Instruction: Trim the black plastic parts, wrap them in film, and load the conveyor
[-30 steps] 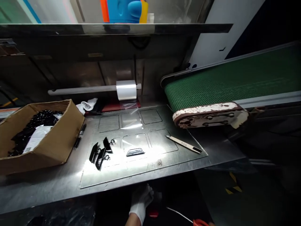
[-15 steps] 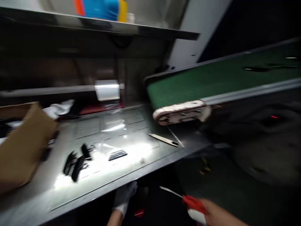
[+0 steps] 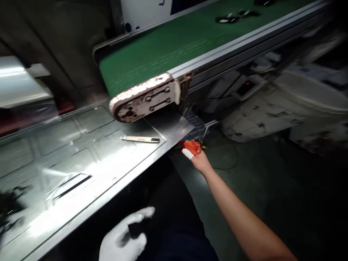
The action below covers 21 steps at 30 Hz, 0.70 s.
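My left hand [image 3: 123, 237], in a white glove, is below the front edge of the metal table [image 3: 89, 206]; thumb and fingers are apart with nothing between them. Out at the table's right corner, my right hand [image 3: 194, 156] is closed on an orange-handled tool [image 3: 192, 146]. The tool's far end is dark and hard to make out. A pale cutter-like tool with a black end [image 3: 143, 139] lies on the table. Farther left rests a thin dark-edged piece [image 3: 72, 185], and blurred black parts [image 3: 11, 206] are at the left edge.
A green conveyor belt [image 3: 163, 54] runs above the table to the upper right, with dark parts [image 3: 227, 19] on it. Its rusty end plate [image 3: 144, 98] overhangs the table. A clear film roll [image 3: 21, 83] is at left, and a large pale bag [image 3: 252, 116] stands at right.
The view has swung right and closer to the conveyor. My right hand has reached out to the table's corner with the orange-handled tool. My left hand now shows larger, with its fingers spread.
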### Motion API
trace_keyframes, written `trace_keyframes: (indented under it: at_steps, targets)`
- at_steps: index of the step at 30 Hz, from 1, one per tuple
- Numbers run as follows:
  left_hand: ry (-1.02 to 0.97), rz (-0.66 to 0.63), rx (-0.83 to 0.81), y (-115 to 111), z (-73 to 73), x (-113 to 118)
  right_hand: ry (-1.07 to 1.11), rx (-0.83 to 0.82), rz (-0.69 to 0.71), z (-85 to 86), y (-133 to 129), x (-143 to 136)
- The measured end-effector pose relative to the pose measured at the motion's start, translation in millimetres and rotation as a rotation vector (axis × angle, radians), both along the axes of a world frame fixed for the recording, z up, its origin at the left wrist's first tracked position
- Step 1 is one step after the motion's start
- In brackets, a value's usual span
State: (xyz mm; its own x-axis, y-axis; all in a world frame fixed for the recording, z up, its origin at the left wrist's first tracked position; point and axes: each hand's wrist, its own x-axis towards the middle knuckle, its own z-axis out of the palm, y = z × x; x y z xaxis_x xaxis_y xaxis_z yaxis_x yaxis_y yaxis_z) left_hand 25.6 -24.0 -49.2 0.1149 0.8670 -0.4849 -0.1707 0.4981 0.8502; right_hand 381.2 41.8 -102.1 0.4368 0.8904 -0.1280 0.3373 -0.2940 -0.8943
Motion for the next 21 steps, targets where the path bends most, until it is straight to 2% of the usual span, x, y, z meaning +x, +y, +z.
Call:
trace_keyframes:
  at_steps: [2, 4, 5, 7, 9, 11, 13, 15, 19, 21]
  targets:
    - [-0.286, 0.159, 0.007, 6.1, 14.3, -7.0, 0.051, -0.061, 0.056, -13.2, 13.5, -21.3]
    - [-0.502, 0.265, 0.068, 11.2, 25.0, -13.7, 0.124, -0.135, 0.182, -15.7, 18.9, -50.7]
    - [-0.562, 0.3, 0.104, 13.1, 28.4, -16.5, 0.164, -0.163, 0.265, -10.3, 18.7, -67.9]
    - [-0.602, 0.353, 0.155, 15.4, 30.7, -21.1, 0.237, -0.165, 0.445, 15.6, 14.5, -104.7]
    - [-0.574, 0.391, 0.184, 15.7, 28.6, -25.5, 0.274, -0.044, 0.612, 55.6, 9.2, -141.8]
    - [-0.489, 0.418, 0.229, 14.3, 25.4, -30.7, 0.238, 0.287, 0.884, 95.1, 7.8, -176.2]
    - [-0.353, 0.438, 0.28, 12.6, 23.5, -36.9, 0.158, 0.491, 1.071, 119.9, 11.7, -204.1]
    - [-0.202, 0.426, 0.299, 11.4, 23.6, -43.1, 0.064, 0.524, 1.153, 126.2, 18.0, -222.6]
    - [-0.021, 0.405, 0.261, 10.3, 28.5, -51.3, 0.007, 0.423, 1.225, 114.7, 27.2, -235.9]
    - [0.046, 0.419, 0.264, 10.6, 31.6, -54.4, 0.027, 0.423, 1.268, 114.9, 32.3, -237.3]
